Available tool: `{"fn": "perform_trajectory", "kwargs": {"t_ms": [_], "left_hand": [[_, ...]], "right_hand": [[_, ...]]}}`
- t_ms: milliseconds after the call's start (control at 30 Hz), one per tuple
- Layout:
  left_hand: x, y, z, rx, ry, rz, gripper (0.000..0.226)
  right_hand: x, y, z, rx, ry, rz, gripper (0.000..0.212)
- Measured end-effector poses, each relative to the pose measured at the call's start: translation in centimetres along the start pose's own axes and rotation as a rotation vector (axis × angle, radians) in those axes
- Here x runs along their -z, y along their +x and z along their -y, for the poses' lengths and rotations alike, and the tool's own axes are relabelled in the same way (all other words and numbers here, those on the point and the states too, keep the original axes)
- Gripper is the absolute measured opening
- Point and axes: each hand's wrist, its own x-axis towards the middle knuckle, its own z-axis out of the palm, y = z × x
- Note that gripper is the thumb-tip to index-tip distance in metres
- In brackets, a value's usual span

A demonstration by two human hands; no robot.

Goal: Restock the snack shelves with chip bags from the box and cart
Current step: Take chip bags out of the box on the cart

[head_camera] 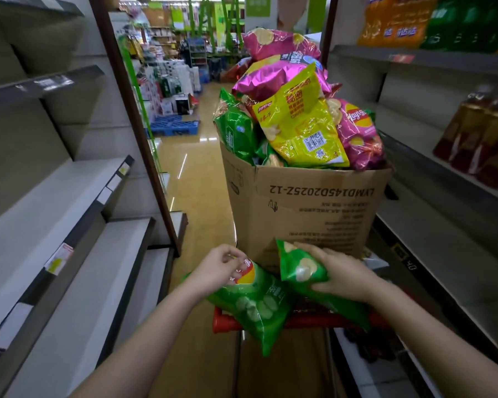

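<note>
A cardboard box stands on the cart, heaped with pink, yellow and green chip bags; a yellow bag lies on top. My left hand pinches the top of a green chip bag that hangs down over the cart's red handle. My right hand grips a second green chip bag just in front of the box's near face. Both bags are below the box's rim.
Bare grey shelves step down on the left, with price tags on their edges. On the right, shelves hold brown drink bottles and, higher up, orange and green packs. The aisle floor runs ahead toward a blue pallet.
</note>
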Motion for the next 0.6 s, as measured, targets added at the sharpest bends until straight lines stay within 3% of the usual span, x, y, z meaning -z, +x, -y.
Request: {"fn": "perform_trajectory", "kwargs": {"t_ms": [167, 300, 400, 467, 533, 600], "left_hand": [[0.3, -0.9, -1.8, -0.053, -0.369, 0.021, 0.031], [-1.0, -2.4, -3.3, -0.084, -0.777, 0.134, 0.045], [-0.7, -2.4, -2.3, -0.077, -0.844, -0.087, 0.060], [0.4, -2.2, -1.2, -0.046, -0.933, -0.263, 0.071], [1.7, -2.4, -0.2, -0.044, -1.049, -0.398, 0.047], [2.7, -3.2, 0.9, -0.029, -1.091, -0.511, 0.026]], "right_hand": [[6.6, -0.1, 4.1, -0.011, 0.143, -0.105, 0.089], [6.7, 1.9, 10.1, -0.054, 0.072, -0.181, 0.100], [5.2, 2.4, 13.7, 0.081, 0.137, -0.029, 0.112], [5.4, 2.4, 14.2, 0.221, 0.345, 0.102, 0.106], [5.1, 3.4, 13.0, 0.286, 0.680, 0.122, 0.079], [3.3, 5.4, 10.9, 0.199, 0.762, -0.020, 0.053]]}}
